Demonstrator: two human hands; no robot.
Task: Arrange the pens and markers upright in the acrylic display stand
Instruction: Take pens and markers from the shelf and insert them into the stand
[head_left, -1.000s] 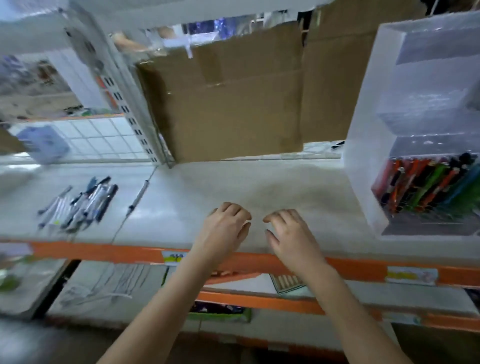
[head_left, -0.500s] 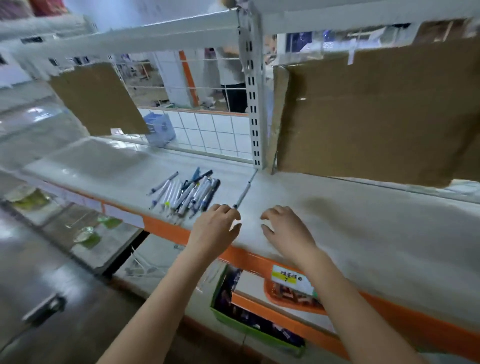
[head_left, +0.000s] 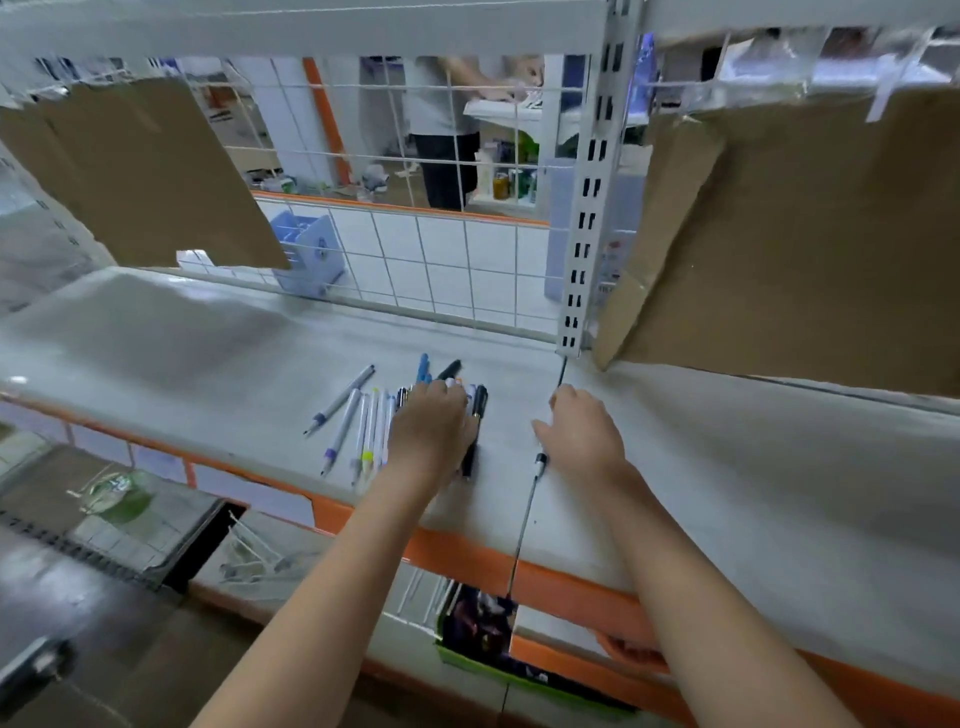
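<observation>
A pile of pens and markers (head_left: 358, 423) lies flat on the grey shelf (head_left: 208, 358), white barrels on the left and dark ones on the right. My left hand (head_left: 431, 428) rests palm down on the right part of the pile, fingers curled over the dark pens. My right hand (head_left: 584, 439) covers a single pen (head_left: 541, 460) lying along the shelf seam; only its dark end shows below the palm. The thumb is spread, and the grip underneath is hidden. The acrylic display stand is out of view.
Cardboard sheets (head_left: 800, 234) hang at the back right and back left (head_left: 140, 166). A white slotted upright (head_left: 587, 208) and a wire grid (head_left: 426, 244) close the shelf's back. A blue plastic holder (head_left: 309, 249) and a standing person are behind the grid. Lower shelves hold packaged goods.
The view swung left, so the acrylic stand left the frame. Both hands moved forward: the left onto the pen pile, the right onto the single pen at the seam.
</observation>
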